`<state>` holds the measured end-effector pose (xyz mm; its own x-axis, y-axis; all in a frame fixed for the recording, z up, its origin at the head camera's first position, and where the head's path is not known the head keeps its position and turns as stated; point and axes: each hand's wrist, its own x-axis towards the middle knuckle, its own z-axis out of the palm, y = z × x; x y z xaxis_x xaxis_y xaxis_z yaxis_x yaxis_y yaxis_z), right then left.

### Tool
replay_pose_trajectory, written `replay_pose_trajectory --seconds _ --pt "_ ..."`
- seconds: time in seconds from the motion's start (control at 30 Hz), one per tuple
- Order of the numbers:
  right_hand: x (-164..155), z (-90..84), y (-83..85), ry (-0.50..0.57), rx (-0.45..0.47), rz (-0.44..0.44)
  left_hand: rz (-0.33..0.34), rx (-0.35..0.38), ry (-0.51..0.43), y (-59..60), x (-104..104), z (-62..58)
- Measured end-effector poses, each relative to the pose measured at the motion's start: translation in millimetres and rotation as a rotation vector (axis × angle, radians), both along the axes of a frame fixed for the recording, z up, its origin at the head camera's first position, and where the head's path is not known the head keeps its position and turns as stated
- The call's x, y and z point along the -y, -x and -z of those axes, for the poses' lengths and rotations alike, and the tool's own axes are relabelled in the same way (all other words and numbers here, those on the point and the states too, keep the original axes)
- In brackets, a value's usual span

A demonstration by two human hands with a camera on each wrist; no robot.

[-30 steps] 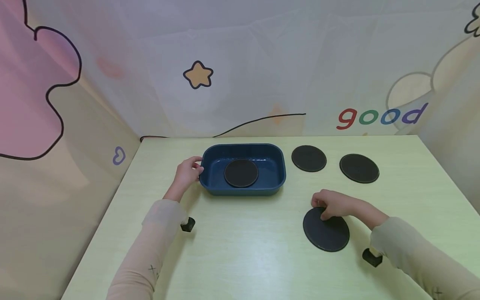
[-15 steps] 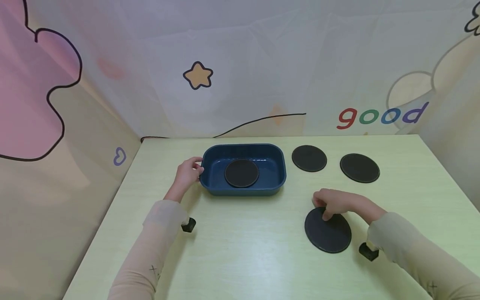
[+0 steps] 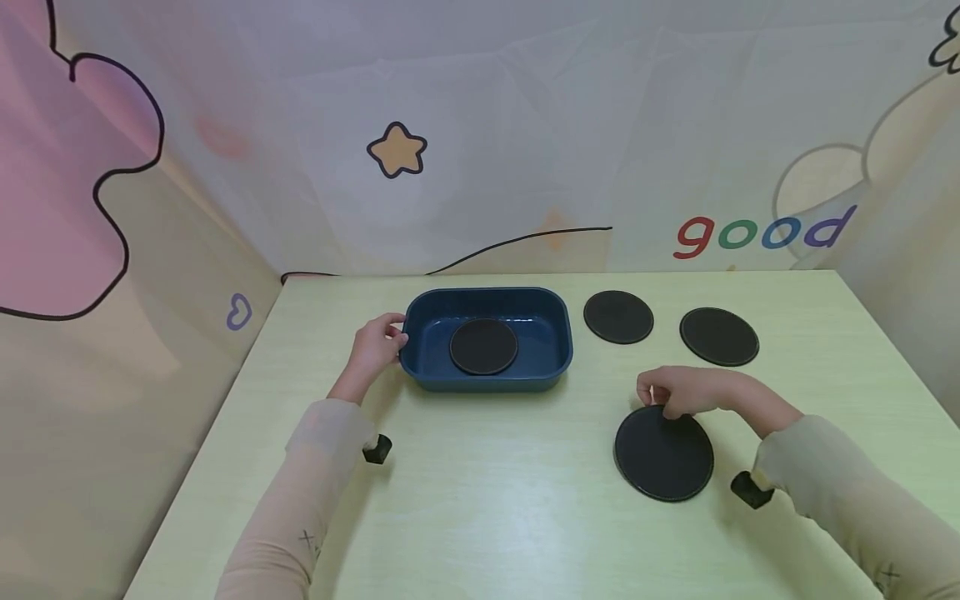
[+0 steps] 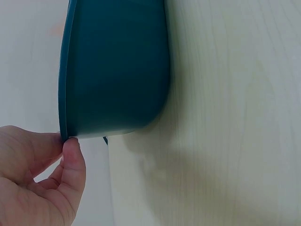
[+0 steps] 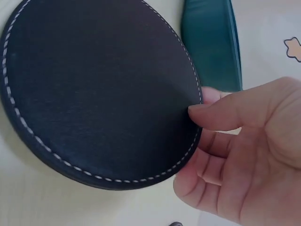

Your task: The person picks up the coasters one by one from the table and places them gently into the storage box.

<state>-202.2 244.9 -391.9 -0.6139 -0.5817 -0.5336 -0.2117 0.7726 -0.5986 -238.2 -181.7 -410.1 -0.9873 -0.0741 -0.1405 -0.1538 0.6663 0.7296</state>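
A round black coaster (image 3: 663,458) with pale edge stitching is pinched at its far edge by my right hand (image 3: 693,390). In the right wrist view the thumb lies on top of the coaster (image 5: 103,94) and the other fingers are behind it. My left hand (image 3: 372,346) pinches the left rim of a dark blue rectangular dish (image 3: 487,385). The left wrist view shows thumb and forefinger meeting on the rim of the dish (image 4: 115,70). Another black coaster (image 3: 483,346) lies inside the dish.
Two more black coasters lie right of the dish, one coaster (image 3: 618,317) near it and another coaster (image 3: 719,337) farther right. The pale wooden table (image 3: 487,500) meets a printed cloth backdrop (image 3: 525,150) behind the dish.
My right hand has moved slightly right and away from me, and the pinched coaster has tilted and shifted with it. The left hand and the dish have stayed in place.
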Motion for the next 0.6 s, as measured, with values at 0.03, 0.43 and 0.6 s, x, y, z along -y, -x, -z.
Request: replay_pose_trajectory --seconds 0.03,0.43,0.6 --pt "-0.7 -2.3 0.0 0.014 0.017 0.000 -0.002 -0.001 -0.003 0.0 0.0 0.1" --pt "-0.1 -27.5 10.0 0.206 0.134 0.029 0.009 -0.020 -0.017 1.4 1.5 0.9" --pt "6.1 -29.4 16.0 0.300 0.144 0.056 0.008 -0.015 -0.027 1.9 1.6 1.6"
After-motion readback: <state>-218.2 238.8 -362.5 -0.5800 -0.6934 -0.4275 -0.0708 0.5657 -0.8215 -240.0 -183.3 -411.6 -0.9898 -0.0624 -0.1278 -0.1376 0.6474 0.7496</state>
